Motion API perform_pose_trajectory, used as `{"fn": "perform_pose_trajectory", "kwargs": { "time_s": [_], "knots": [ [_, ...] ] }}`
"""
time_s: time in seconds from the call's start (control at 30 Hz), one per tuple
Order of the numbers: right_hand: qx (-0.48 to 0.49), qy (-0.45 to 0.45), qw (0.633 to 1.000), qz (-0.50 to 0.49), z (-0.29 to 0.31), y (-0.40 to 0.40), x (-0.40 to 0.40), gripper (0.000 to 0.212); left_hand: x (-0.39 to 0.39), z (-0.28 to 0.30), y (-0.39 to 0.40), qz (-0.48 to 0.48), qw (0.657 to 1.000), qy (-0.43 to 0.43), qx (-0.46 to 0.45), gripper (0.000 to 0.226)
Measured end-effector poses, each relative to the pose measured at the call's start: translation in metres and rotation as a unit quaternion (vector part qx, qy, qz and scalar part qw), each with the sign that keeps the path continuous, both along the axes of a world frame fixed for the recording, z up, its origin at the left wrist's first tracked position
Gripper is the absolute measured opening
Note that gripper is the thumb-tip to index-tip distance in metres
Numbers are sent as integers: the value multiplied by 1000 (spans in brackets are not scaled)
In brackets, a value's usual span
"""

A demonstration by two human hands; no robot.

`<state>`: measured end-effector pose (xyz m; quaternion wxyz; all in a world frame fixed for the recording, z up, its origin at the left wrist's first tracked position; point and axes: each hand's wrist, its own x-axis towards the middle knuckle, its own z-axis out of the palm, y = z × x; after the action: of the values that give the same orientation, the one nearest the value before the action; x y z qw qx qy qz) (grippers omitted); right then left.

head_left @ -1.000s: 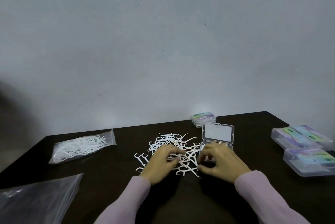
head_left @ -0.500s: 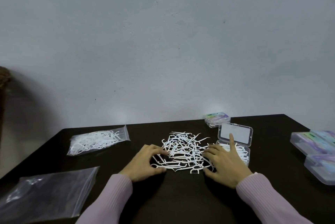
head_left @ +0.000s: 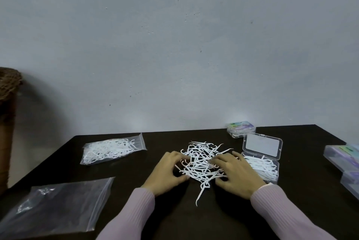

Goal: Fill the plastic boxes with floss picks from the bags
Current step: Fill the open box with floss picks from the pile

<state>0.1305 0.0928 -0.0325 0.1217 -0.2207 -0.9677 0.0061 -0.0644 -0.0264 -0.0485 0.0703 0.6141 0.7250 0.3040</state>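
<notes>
A loose pile of floss picks (head_left: 202,164) lies in the middle of the dark worktop (head_left: 301,197). The left hand (head_left: 169,173) and right hand (head_left: 236,174) rest on its two sides, fingers curled onto the picks. Just right of the pile sits an open box (head_left: 261,159), partly filled. A full bag (head_left: 110,150) lies far left, an empty bag (head_left: 56,206) at the near left edge. Closed boxes (head_left: 342,157) crowd the right edge.
</notes>
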Motion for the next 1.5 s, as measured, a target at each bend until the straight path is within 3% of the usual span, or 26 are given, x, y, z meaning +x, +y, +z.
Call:
{"fn": "perform_pose_trajectory", "kwargs": {
  "time_s": [0.07,0.17,0.37,0.63,0.9,1.03,1.13,1.27,1.4,1.5],
  "knots": [
    [-19,-48,999,-13,0,3,1,68,0,-1,1,-13,999,17,-36,60],
    [-29,-46,998,-16,-2,3,-2,63,5,-4,5,-10,997,24,-72,58],
    [17,-11,1000,15,-3,3,-4,37,12,2,6,-1,997,79,-20,38],
    [-10,-46,998,38,0,2,1,48,16,5,4,-10,990,142,-2,37],
    [100,1,991,93,1,5,0,17,19,7,5,-33,983,181,-3,29],
    [141,22,986,81,-5,7,-2,29,21,6,4,-40,972,229,17,27],
    [103,21,990,90,-3,1,2,22,22,4,5,-45,966,252,37,25],
    [96,-18,994,42,-3,1,-1,28,21,3,3,-38,964,255,69,24],
    [136,28,989,46,-8,4,-5,30,22,6,1,-24,970,224,97,22],
    [125,60,989,58,-4,3,-2,8,20,9,-2,-12,978,181,105,22]
  ]
}}
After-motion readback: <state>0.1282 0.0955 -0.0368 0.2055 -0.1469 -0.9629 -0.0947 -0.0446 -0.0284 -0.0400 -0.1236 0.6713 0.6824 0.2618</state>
